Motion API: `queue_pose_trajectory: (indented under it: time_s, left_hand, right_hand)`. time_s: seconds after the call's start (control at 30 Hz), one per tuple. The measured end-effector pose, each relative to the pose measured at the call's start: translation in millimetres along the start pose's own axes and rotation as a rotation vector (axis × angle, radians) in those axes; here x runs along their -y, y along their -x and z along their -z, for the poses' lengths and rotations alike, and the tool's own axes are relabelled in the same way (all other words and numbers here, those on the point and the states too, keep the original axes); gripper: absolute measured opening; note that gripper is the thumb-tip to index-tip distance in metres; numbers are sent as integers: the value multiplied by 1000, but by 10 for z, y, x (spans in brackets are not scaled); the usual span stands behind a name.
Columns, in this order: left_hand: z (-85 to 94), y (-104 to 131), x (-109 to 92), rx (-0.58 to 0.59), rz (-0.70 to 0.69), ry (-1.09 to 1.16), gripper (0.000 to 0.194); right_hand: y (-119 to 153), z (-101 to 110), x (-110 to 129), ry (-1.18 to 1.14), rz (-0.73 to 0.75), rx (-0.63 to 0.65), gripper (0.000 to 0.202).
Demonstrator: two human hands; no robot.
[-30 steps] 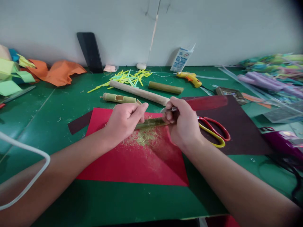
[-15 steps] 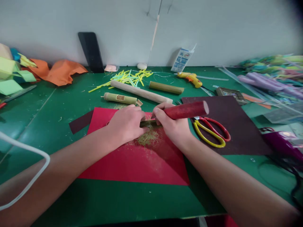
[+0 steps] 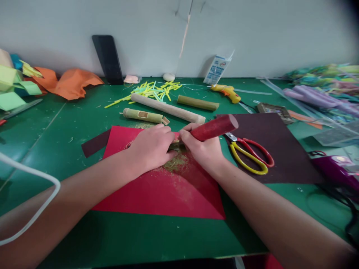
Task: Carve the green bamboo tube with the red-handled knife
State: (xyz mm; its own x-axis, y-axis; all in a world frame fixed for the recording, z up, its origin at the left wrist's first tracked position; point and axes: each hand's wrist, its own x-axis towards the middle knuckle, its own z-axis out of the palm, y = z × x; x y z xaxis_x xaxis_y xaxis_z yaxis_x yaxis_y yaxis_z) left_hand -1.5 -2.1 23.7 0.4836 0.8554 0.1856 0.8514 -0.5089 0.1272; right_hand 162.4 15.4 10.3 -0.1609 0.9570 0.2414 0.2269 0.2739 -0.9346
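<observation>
My right hand (image 3: 206,151) is closed around a tool with a thick red handle (image 3: 214,128), which slants up to the right; its working end is mostly hidden by my fingers. Close by, my left hand (image 3: 150,149) grips a short greenish bamboo piece (image 3: 176,145), largely covered by the fingers. Both hands are over a red sheet (image 3: 157,198). Fine bamboo shavings (image 3: 176,162) lie heaped below the bamboo. Beyond the hands rests a bamboo tube with a cut opening (image 3: 151,117). Scissors (image 3: 251,155) with red and yellow handles are right of my right hand.
A pale wooden rod (image 3: 168,108), another bamboo tube (image 3: 198,103) and yellow-green strips (image 3: 154,90) lie behind. A glue gun (image 3: 227,92) is at the back right, a dark sheet (image 3: 283,149) under the scissors. A phone (image 3: 108,59) leans on the wall. A white cable (image 3: 42,179) crosses my left forearm.
The red handle has tipped more upright, its end moving up and left. My right hand has turned slightly with it. My left hand stays on the bamboo piece.
</observation>
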Motion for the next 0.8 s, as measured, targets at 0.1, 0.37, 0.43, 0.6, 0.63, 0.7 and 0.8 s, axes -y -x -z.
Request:
queue_pose_trajectory:
  time_s: [0.1, 0.37, 0.43, 0.6, 0.63, 0.7, 0.8]
  left_hand:
    - [20, 6, -17, 34, -27, -35, 18]
    - [-30, 10, 29, 18, -78, -86, 24]
    - [-35, 9, 38, 24, -73, -93, 22]
    - [-19, -3, 36, 78, -38, -78, 25]
    - [-15, -6, 35, 86, -29, -72, 26]
    - [-10, -12, 35, 104, -16, -58, 27]
    - [-5, -16, 31, 116, -1, -48, 26]
  right_hand:
    - [-4, -2, -26, 12, 10, 5, 18]
    - [-18, -15, 3, 52, 46, 104, 24]
    - [-32, -24, 12, 75, 50, 120, 24]
    - [-75, -53, -34, 109, 55, 64, 22]
    - [-83, -59, -46, 114, 62, 48, 23]
    - [-96, -69, -64, 119, 70, 30, 24]
    - [-111, -78, -76, 118, 80, 30, 23]
